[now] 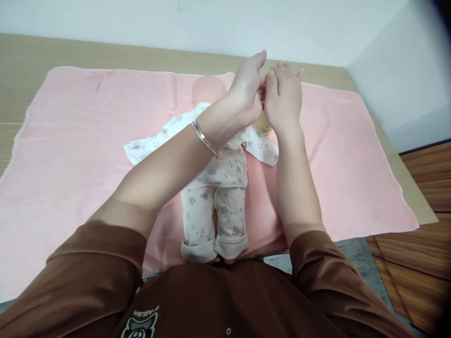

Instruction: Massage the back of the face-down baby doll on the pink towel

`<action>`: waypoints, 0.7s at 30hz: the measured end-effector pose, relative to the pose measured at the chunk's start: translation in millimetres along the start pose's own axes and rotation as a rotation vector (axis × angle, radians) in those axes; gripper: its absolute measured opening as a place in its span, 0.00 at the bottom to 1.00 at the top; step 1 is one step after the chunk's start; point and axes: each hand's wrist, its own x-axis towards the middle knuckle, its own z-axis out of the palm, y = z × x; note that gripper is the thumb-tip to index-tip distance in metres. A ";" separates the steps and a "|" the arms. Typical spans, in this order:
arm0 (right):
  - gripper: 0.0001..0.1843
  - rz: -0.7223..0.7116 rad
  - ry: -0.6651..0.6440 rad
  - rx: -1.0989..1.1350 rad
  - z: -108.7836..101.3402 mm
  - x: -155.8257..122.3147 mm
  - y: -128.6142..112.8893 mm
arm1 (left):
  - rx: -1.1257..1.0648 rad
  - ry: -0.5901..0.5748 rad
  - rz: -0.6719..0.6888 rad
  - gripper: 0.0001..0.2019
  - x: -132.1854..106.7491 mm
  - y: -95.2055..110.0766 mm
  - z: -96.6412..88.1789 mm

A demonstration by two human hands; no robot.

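Note:
A baby doll (207, 89) lies on its back on a pink blanket (88, 136), dressed in a white printed top (225, 164) and matching trousers (211, 211). Both my hands are raised above the doll's chest and meet there. My left hand (246, 94), with a silver bangle (204, 138) at the wrist, has its fingers bent towards my right hand (283, 98). The fingertips of the two pinch together around something small that I cannot make out. A yellowish object (262, 126) shows just below the hands, mostly hidden.
The blanket covers a light wooden table (35, 56) against a white wall. The table's right edge (405, 178) drops to a wooden floor and grey mat. My brown sleeves fill the bottom of the view.

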 end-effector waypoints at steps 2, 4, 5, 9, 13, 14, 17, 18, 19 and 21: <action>0.27 0.021 0.002 -0.033 1.3 -0.7 -1.1 | -0.065 -0.121 -0.068 0.25 -1.2 -0.3 -5.3; 0.26 0.031 0.018 -0.058 3.3 -1.2 -2.2 | -0.078 -0.194 -0.151 0.25 -5.2 3.0 -11.2; 0.25 0.035 0.037 -0.071 4.4 -1.2 -2.9 | -0.084 -0.198 -0.193 0.26 -8.8 6.1 -13.9; 0.22 0.074 0.104 -0.154 10.2 2.2 -7.2 | -0.089 -0.139 -0.301 0.26 -32.6 21.8 -25.2; 0.21 0.173 0.134 -0.170 19.2 7.7 -12.7 | -0.089 -0.095 -0.302 0.31 -60.4 35.0 -41.4; 0.20 0.185 0.135 -0.161 20.8 8.0 -14.0 | -0.099 -0.090 -0.303 0.32 -66.7 38.4 -45.6; 0.17 0.183 0.118 -0.118 22.2 5.3 -15.7 | -0.140 -0.098 -0.288 0.31 -83.1 50.2 -55.4; 0.16 0.177 0.108 -0.106 21.7 3.8 -15.1 | -0.151 -0.103 -0.269 0.30 -87.9 54.6 -57.4; 0.14 0.173 0.095 -0.088 20.7 2.6 -13.7 | -0.164 -0.107 -0.246 0.30 -92.4 58.9 -58.6; 0.08 0.179 0.053 -0.010 17.3 1.6 -9.4 | -0.187 -0.095 -0.205 0.29 -101.1 66.7 -58.9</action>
